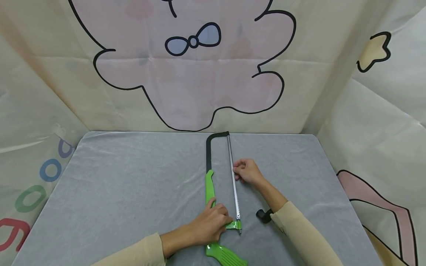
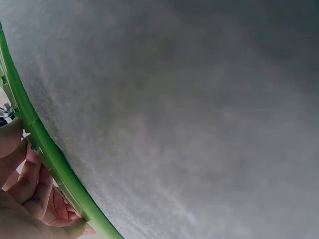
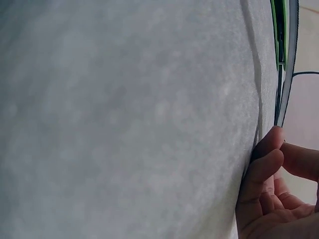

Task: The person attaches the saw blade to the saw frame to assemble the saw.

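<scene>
The nearer right hand (image 1: 247,171) pinches the blade (image 1: 235,195) running fore-and-aft past its grip, the left hand (image 1: 211,224) holding the green frame (image 1: 209,186).

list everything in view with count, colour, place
Hacksaw: 1, green and black, centre
Blade: 1, silver, on hacksaw
Cloth: 1, grey, under hacksaw
Backdrop: 3 sides, cream, around cloth
Cartoon figure: 1, pink, back
Bow: 1, blue, on figure
Letters: several, multicoloured, left wall
Drawn shapes: several, yellow and pink, right wall
Unclear object: 1, black, by right sleeve
Sleeves: 2, beige, forearms
Left hand: 1, gripping hacksaw
Right hand: 1, at blade
</scene>
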Motion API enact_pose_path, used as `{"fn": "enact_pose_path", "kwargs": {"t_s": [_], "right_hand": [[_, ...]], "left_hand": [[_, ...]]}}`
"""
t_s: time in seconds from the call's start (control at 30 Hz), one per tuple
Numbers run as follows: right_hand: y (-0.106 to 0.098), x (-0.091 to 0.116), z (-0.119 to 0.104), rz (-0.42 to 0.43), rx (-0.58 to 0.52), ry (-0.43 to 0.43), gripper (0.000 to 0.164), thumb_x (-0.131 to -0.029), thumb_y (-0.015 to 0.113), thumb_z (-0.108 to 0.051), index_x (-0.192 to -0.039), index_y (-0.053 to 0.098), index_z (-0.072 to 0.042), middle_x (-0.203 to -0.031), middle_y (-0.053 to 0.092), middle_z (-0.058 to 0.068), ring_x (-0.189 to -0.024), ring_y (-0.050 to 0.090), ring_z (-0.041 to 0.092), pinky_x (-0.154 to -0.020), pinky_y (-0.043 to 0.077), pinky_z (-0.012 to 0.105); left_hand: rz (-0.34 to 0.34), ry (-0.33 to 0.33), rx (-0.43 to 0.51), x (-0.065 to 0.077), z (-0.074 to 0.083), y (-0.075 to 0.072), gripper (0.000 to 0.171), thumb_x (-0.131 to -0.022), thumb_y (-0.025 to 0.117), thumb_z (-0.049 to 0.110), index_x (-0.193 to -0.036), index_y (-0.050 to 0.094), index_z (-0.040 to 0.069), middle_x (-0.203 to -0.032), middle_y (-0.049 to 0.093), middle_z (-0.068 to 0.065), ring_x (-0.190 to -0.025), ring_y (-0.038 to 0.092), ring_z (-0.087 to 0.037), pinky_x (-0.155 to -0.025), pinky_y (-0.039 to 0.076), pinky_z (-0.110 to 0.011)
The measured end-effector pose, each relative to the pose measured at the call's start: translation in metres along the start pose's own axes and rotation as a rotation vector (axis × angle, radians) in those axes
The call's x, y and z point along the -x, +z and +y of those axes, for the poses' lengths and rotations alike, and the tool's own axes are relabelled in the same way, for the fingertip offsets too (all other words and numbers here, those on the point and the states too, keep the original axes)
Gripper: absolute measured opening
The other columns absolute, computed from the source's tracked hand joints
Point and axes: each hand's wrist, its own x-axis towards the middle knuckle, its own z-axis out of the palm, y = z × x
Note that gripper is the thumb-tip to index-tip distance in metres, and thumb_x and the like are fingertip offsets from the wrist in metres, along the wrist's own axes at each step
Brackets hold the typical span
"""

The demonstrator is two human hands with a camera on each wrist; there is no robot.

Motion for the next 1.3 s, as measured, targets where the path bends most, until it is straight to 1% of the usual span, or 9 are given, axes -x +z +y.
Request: {"fn": "enact_pose_path", "kwargs": {"t_s": [0.27, 0.5, 0.67, 0.9, 1.0, 1.1, 1.2, 1.3], "right_hand": [[0.001, 0.002, -0.001, 0.000, 0.027, -0.004, 0.008, -0.094, 0.062, -0.002, -0.099, 0.062, 0.004, -0.066, 0.064, 0.006, -0.053, 0.059, 0.013, -0.044, 0.042, 0.024], [-0.001, 0.002, -0.001, -0.007, 0.021, -0.001, 0.009, -0.094, 0.061, -0.001, -0.100, 0.061, 0.006, -0.065, 0.063, 0.005, -0.053, 0.059, 0.012, -0.045, 0.042, 0.024], [0.000, 0.002, -0.001, 0.002, 0.039, -0.006, 0.008, -0.094, 0.062, -0.003, -0.099, 0.062, 0.003, -0.064, 0.063, 0.005, -0.054, 0.059, 0.012, -0.045, 0.042, 0.024], [-0.001, 0.005, -0.001, 0.017, 0.061, -0.025, 0.012, -0.096, 0.061, -0.008, -0.097, 0.065, 0.003, -0.068, 0.064, 0.005, -0.054, 0.060, 0.013, -0.047, 0.044, 0.024], [-0.002, 0.010, 0.000, 0.040, 0.116, -0.074, 0.015, -0.096, 0.061, -0.011, -0.094, 0.066, 0.003, -0.065, 0.062, 0.004, -0.053, 0.058, 0.013, -0.048, 0.044, 0.024], [-0.003, 0.018, -0.001, 0.086, 0.218, -0.123, 0.017, -0.094, 0.063, -0.014, -0.094, 0.067, 0.002, -0.063, 0.060, 0.003, -0.053, 0.055, 0.014, -0.051, 0.043, 0.026], [-0.004, 0.028, -0.006, 0.134, 0.313, -0.156, 0.020, -0.092, 0.065, -0.018, -0.099, 0.067, 0.001, -0.067, 0.062, 0.003, -0.056, 0.055, 0.014, -0.053, 0.042, 0.028], [-0.005, 0.039, -0.011, 0.147, 0.346, -0.167, 0.022, -0.092, 0.067, -0.021, -0.101, 0.067, -0.001, -0.073, 0.065, 0.004, -0.058, 0.058, 0.013, -0.053, 0.045, 0.029]], "left_hand": [[-0.025, -0.011, 0.034, 0.000, 0.000, -0.002, 0.027, -0.080, 0.078, 0.013, -0.106, 0.074, 0.020, -0.098, 0.064, 0.006, -0.104, 0.055, -0.010, -0.104, 0.036, -0.060], [0.005, 0.003, 0.010, 0.000, 0.000, -0.002, 0.026, -0.078, 0.079, 0.014, -0.103, 0.074, 0.021, -0.096, 0.063, 0.007, -0.102, 0.056, -0.010, -0.103, 0.037, -0.059], [-0.005, -0.003, 0.021, -0.001, 0.000, -0.002, 0.026, -0.079, 0.079, 0.012, -0.103, 0.074, 0.020, -0.096, 0.063, 0.007, -0.103, 0.056, -0.010, -0.103, 0.037, -0.060], [0.023, 0.008, -0.030, -0.001, 0.001, 0.000, 0.026, -0.076, 0.079, 0.015, -0.101, 0.074, 0.020, -0.094, 0.063, 0.007, -0.101, 0.056, -0.010, -0.102, 0.039, -0.059], [0.021, 0.007, -0.037, -0.002, 0.001, 0.001, 0.026, -0.077, 0.079, 0.015, -0.101, 0.074, 0.020, -0.094, 0.063, 0.007, -0.101, 0.056, -0.011, -0.102, 0.039, -0.058], [0.013, 0.005, -0.034, -0.002, 0.001, 0.001, 0.026, -0.078, 0.078, 0.014, -0.102, 0.074, 0.020, -0.095, 0.064, 0.007, -0.101, 0.056, -0.011, -0.102, 0.039, -0.058], [0.013, 0.006, -0.035, -0.002, 0.001, 0.001, 0.026, -0.078, 0.078, 0.013, -0.103, 0.074, 0.020, -0.096, 0.064, 0.007, -0.101, 0.056, -0.011, -0.102, 0.039, -0.058], [0.016, 0.007, -0.036, -0.002, 0.000, 0.001, 0.026, -0.078, 0.078, 0.013, -0.103, 0.075, 0.020, -0.096, 0.064, 0.007, -0.101, 0.056, -0.011, -0.102, 0.039, -0.058]]}}
